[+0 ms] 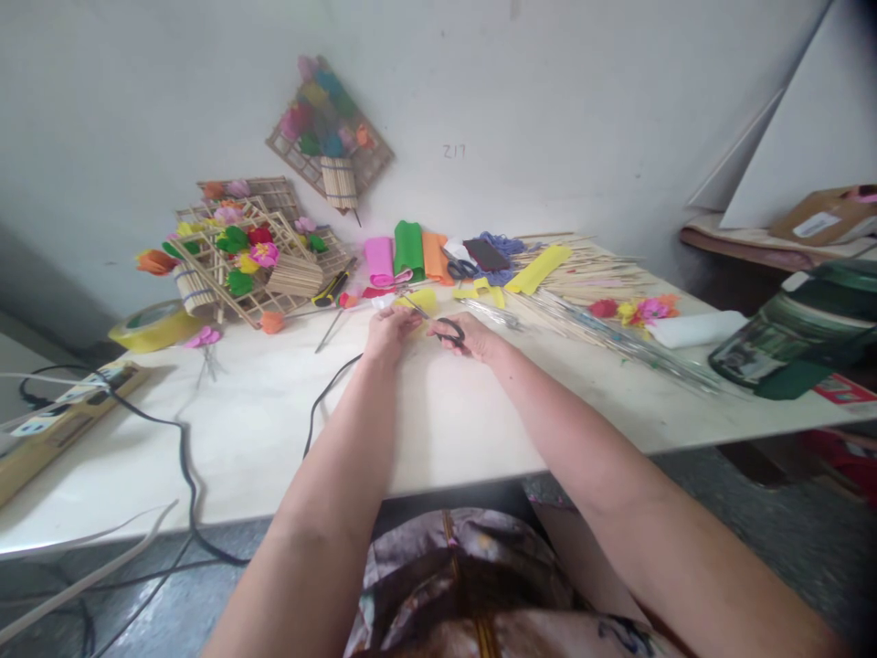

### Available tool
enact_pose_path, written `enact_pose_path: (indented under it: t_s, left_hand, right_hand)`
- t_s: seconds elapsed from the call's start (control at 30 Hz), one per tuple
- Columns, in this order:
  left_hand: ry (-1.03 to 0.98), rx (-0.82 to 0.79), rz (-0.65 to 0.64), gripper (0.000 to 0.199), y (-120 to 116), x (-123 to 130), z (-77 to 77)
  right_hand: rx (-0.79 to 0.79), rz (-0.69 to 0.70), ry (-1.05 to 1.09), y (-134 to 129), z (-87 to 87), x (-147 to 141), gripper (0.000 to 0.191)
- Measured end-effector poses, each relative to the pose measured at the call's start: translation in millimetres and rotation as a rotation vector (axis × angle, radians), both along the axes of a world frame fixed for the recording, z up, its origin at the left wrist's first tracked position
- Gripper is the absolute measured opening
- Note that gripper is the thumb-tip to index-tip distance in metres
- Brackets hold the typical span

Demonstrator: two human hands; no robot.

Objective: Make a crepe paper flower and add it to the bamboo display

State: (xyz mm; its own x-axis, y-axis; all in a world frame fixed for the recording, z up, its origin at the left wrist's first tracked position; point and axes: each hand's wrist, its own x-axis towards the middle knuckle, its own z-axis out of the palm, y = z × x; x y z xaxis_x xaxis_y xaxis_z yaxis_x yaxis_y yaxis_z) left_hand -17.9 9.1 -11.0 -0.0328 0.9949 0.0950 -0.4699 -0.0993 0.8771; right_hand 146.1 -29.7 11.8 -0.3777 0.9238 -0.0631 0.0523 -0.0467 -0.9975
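My right hand (472, 336) is closed around black-handled scissors (450, 333), with thumb and fingers at the loops. The blades point up and left, over a yellow piece of crepe paper (426, 300). Close by on the left, my left hand (389, 331) has its fingers pinched together at the yellow paper, near the scissor tips. Its fingertips partly hide what they grip. Just behind the hands lie small red and white paper pieces (381, 293) and yellow scraps (488, 292).
Crepe paper rolls (409, 249), a second pair of scissors (460, 265) and wooden sticks (589, 270) lie at the back. Flower-decorated stick frames (274, 242) and yellow tape (159, 326) stand left. A power strip (61, 425) with cables is nearer; a green bottle (798, 329) stands right.
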Motion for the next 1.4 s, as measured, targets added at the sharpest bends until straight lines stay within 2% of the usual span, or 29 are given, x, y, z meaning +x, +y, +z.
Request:
enact_pose_path:
  t_s: [0.3, 0.67, 1.03, 1.27, 1.4]
  left_hand:
    - [-0.02, -0.009, 0.015, 0.011, -0.7, 0.6, 0.8]
    - [-0.035, -0.025, 0.019, 0.013, 1.4, -0.4, -1.4]
    - [-0.043, -0.028, 0.045, 0.013, 3.9, -1.5, -3.9]
    - [-0.016, -0.017, 0.015, 0.014, 1.7, -1.5, -2.4]
    - [-0.014, -0.022, 0.004, 0.014, 0.1, -1.4, -0.9]
  right_hand:
    - [0.017, -0.02, 0.027, -1.8, 1.4, -3.3, 0.038]
    - [0.037, -0.004, -0.002, 7.4, -7.6, -3.0, 0.036]
    - [0.029, -0.023, -0.025, 1.2, -3.1, -6.1, 0.034]
    - [-0.038, -0.028, -0.011, -1.9, 0.7, -5.7, 0.033]
    - [-0.013, -0.02, -0.017, -0.9, -0.3, -4.6, 0.035]
